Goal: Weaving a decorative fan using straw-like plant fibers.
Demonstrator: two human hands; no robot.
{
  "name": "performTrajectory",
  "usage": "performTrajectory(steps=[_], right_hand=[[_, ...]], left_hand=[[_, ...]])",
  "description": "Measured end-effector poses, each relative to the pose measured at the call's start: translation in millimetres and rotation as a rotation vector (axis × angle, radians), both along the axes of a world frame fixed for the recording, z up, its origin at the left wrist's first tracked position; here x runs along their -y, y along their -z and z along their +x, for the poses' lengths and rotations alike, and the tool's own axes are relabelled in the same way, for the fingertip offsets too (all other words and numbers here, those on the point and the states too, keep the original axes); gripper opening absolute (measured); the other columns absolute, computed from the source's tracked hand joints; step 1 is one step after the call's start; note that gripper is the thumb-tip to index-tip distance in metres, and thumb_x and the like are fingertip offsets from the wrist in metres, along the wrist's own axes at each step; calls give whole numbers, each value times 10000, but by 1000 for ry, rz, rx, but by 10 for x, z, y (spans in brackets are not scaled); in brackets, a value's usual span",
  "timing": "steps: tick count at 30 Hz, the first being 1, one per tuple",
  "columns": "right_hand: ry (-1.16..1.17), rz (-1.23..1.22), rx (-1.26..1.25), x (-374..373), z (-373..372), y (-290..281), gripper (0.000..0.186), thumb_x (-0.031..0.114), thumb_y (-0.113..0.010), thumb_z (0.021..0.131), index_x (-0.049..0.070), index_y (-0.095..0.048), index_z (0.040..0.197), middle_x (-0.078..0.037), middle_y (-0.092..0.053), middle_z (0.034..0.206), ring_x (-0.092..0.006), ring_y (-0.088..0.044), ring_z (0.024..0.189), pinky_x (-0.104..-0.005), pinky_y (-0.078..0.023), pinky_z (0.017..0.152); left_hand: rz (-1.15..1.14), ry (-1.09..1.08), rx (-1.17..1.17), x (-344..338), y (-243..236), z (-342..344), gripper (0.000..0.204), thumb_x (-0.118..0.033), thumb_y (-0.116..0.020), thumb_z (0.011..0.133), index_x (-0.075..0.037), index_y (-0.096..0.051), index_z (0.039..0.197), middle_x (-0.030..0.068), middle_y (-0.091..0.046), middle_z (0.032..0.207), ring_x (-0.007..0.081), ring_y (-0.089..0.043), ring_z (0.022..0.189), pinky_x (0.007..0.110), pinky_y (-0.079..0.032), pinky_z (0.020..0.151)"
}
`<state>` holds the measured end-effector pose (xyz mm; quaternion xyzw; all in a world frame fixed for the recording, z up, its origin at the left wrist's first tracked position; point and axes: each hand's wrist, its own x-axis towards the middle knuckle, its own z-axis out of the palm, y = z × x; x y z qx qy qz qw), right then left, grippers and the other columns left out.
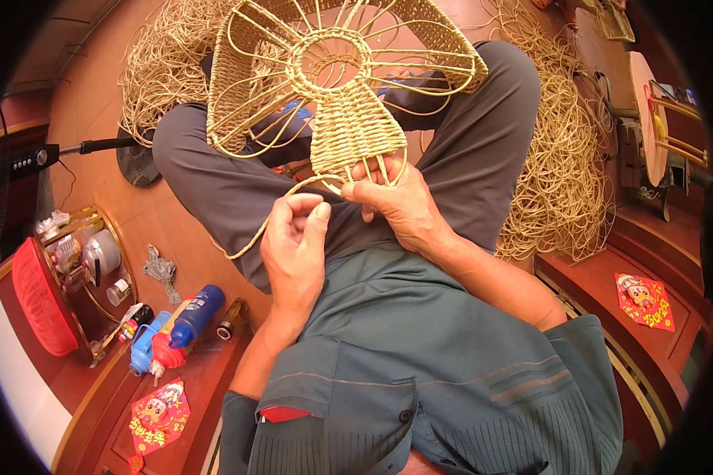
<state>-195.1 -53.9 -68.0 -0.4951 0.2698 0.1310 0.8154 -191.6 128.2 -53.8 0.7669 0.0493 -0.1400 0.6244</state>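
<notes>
One woven panel [355, 131] takes centre stage in the head view, held above the person's lap, spreading from a small braided ring [299, 63] towards the body. And here's the right hand [400, 207], clamped on the panel's lower edge, thumb in front, fingers behind, with bare stake ends poking past it! The left hand [293, 241] sits just beside, half curled, thumb and forefinger near each other; a loose strand [299, 185] runs right by its fingertips, but whether it is pinched, I cannot tell.

So, the scoreboard. Done: the ring is bound all round, the panel's rows are packed close, and the frame's woven wall [228, 87] stands dense on the left, with more weave across on the right. Left to do, by the look of it: the panel's near edge is unfinished, its stakes sticking out, and the strand has not yet been worked in. Around the rest of the ring, bare spokes [420, 52] fan out with wide gaps between them; if those sections are meant to be filled, plenty remains. And what a supply: heaped cord [558, 182] lies beyond the right knee!
</notes>
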Motion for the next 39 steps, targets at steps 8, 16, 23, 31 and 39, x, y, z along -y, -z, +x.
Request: performTrajectory(steps=[8,16,23,31,39], right_hand=[[14,32,43,-16,13,-53,251,76,-806,876,33,-640,1060,-2,-647,884,-82,-575,623,-249,-461,539],[-46,134,-31,63,10,-106,231,135,-817,902,86,-638,1040,26,-643,875,-62,-582,655,-238,-466,570],[-72,179,-52,98,3,-108,236,175,-820,917,112,-646,1064,41,-659,876,-54,-590,694,-227,-486,633],[-139,163,-35,129,-45,40,239,203,-795,952,70,-695,1124,14,-699,949,-57,-604,721,-225,-501,666],[-157,-17,84,117,-44,-11,339,237,-775,976,18,-700,1225,-35,-739,1015,-82,-675,837,-242,-547,741]], left_hand=[[-937,-38,-406,179,291,284,551,-127,-670,1046,-43,-425,1533,32,-665,1153,61,-577,790,209,-468,615],[-1211,42,-479,159,547,224,502,-187,-685,1059,-84,-484,1507,-24,-589,1092,56,-465,815,231,-428,731],[-1178,-98,-538,115,560,89,359,-157,-656,1073,-56,-575,1408,-25,-617,1100,55,-456,798,241,-422,744],[-950,-26,-649,118,483,72,253,-103,-587,1081,-26,-628,1319,-19,-626,1015,37,-431,709,243,-408,669],[-761,22,-664,20,106,-101,136,-113,-676,1047,-9,-623,1117,77,-684,964,66,-493,667,270,-490,668]])
